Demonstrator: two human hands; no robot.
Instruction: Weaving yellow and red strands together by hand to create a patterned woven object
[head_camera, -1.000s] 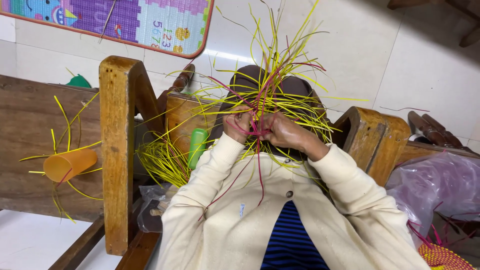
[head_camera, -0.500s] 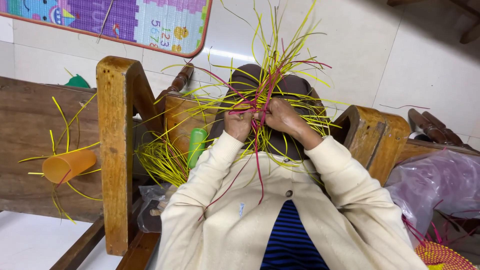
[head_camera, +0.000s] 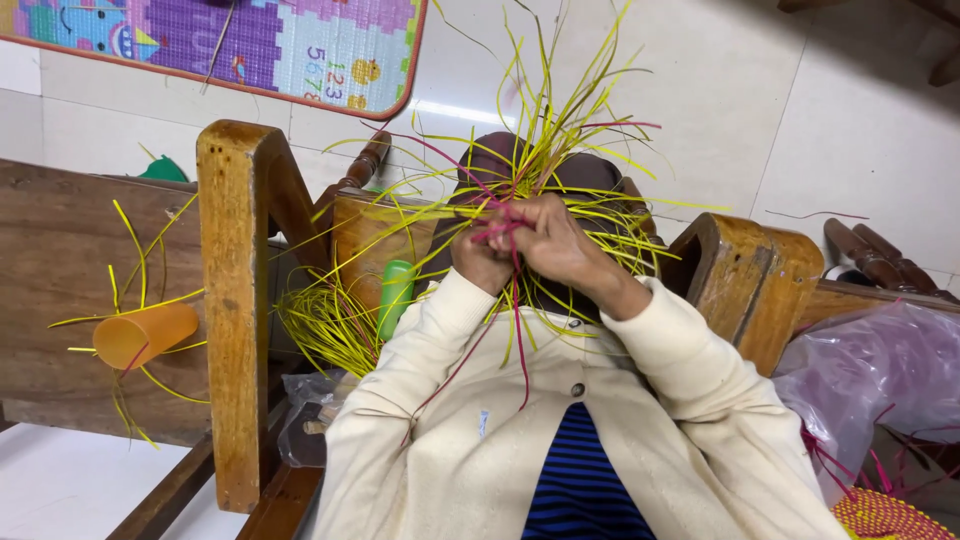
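Both of my hands meet over my lap, in cream cardigan sleeves, on a bundle of thin yellow and red strands (head_camera: 545, 150) that fans out upward and sideways. My left hand (head_camera: 478, 262) pinches the crossing point of the strands from the left. Over the same knot, my right hand (head_camera: 560, 245) lies closed on red strands (head_camera: 520, 330) that hang down across my chest. The centre of the weave is hidden under my fingers.
A wooden chair frame (head_camera: 235, 300) stands at left, another wooden arm (head_camera: 750, 280) at right. An orange cup (head_camera: 145, 335) lies on the bench. A green bottle (head_camera: 395, 295) and loose yellow strands (head_camera: 325, 330) sit beside me. A plastic bag (head_camera: 870, 370) and a woven basket (head_camera: 885, 515) are at right.
My hands have shifted slightly while working the knot; the right hand now covers more of it, and the fanned strands have swung a little.
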